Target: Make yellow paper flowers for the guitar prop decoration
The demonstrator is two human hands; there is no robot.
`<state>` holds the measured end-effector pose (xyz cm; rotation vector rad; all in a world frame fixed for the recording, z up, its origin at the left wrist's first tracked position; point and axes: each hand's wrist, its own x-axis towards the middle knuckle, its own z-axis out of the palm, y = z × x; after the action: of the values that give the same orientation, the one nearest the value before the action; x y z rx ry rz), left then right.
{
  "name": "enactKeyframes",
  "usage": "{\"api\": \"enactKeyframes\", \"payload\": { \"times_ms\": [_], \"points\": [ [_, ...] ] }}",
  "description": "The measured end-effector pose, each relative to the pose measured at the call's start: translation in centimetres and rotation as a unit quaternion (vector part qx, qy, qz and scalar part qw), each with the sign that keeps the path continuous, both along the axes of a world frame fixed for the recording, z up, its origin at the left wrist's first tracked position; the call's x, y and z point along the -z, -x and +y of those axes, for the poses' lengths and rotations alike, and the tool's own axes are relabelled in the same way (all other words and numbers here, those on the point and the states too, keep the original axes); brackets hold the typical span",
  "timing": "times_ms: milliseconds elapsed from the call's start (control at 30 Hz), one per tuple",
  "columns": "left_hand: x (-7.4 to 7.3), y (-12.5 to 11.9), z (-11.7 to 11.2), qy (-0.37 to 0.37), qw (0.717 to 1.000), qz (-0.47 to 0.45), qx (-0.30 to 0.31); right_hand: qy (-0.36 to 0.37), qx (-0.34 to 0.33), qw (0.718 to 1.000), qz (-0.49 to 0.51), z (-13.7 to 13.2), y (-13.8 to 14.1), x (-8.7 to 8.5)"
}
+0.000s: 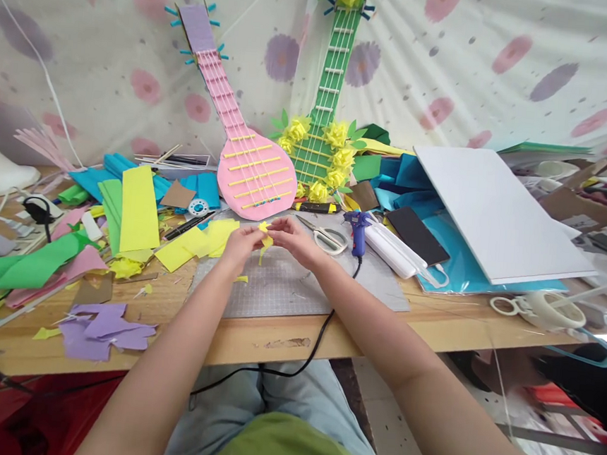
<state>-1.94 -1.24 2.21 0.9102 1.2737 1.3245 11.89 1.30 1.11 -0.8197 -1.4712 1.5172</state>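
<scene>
Over the grey cutting mat [276, 296], my left hand [243, 242] and my right hand [294, 239] meet, both closed on a small piece of yellow crepe paper [266, 238]. A thin strip of it dangles below the fingers. Just left of my left hand lie yellow paper pieces [217, 238], and a yellow scrap [241, 279] rests on the mat. Scissors [328, 239] lie close to my right hand, with a blue glue gun [357, 232] beyond them. Behind my hands leans a pink paper lute [258, 174]; a green one [315, 151] with yellow paper flowers stands beside it.
Coloured paper [139, 209], purple scraps [106, 330] and cables crowd the left side. White boards [501, 209], a black phone-like slab [417, 234] and tape rolls [551, 309] lie right. The glue gun's black cord [319, 342] hangs over the table's front edge.
</scene>
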Motion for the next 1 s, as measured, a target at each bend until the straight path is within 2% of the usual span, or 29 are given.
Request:
{"api": "enactKeyframes", "payload": {
  "times_ms": [67, 133, 200, 300, 400, 467, 567, 600, 667, 733, 867, 1000],
  "points": [
    [0.8, -0.9, 0.1, -0.033, 0.992, 0.119, -0.001, 0.015, -0.005, 1.000, 0.004, 0.4, -1.2, 0.1],
    [1.4, -1.4, 0.3, -0.085, 0.978, 0.192, -0.017, 0.021, -0.014, 1.000, -0.012, 0.7, -2.1, 0.3],
    [1.8, -1.6, 0.5, -0.124, 0.965, 0.229, -0.016, 0.019, -0.026, 0.999, -0.024, 1.0, -2.6, 0.7],
    [2.4, -1.9, 0.8, -0.144, 0.954, 0.262, -0.013, 0.007, -0.021, 0.999, -0.033, 1.4, -2.7, 1.5],
    [2.9, -2.6, 1.1, -0.130, 0.942, 0.306, -0.035, -0.003, 0.021, 0.999, -0.034, 2.0, -2.5, 2.1],
    [3.2, -3.3, 1.2, -0.099, 0.938, 0.332, -0.027, -0.004, 0.057, 0.998, -0.039, 2.6, -2.6, 2.4],
    [3.5, -5.1, 1.1, -0.092, 0.928, 0.360, -0.017, 0.011, 0.150, 0.987, -0.050, 3.4, -3.2, 2.6],
    [3.7, -5.8, 1.1, -0.116, 0.917, 0.381, -0.017, 0.016, 0.193, 0.979, -0.055, 3.5, -3.5, 2.7],
    [4.2, -7.1, 1.3, -0.168, 0.876, 0.452, 0.004, 0.017, 0.273, 0.960, -0.063, 3.6, -4.0, 2.8],
    [4.9, -8.1, 1.7, -0.178, 0.835, 0.519, 0.045, 0.000, 0.314, 0.947, -0.072, 3.4, -4.3, 2.8],
    [5.8, -8.6, 2.5, -0.149, 0.786, 0.592, 0.097, -0.033, 0.311, 0.947, -0.073, 2.8, -4.6, 2.8],
    [5.5, -6.7, 1.1, -0.191, 0.764, 0.601, 0.139, -0.043, 0.306, 0.949, -0.071, 3.0, -4.6, 3.1]
  ]
}}
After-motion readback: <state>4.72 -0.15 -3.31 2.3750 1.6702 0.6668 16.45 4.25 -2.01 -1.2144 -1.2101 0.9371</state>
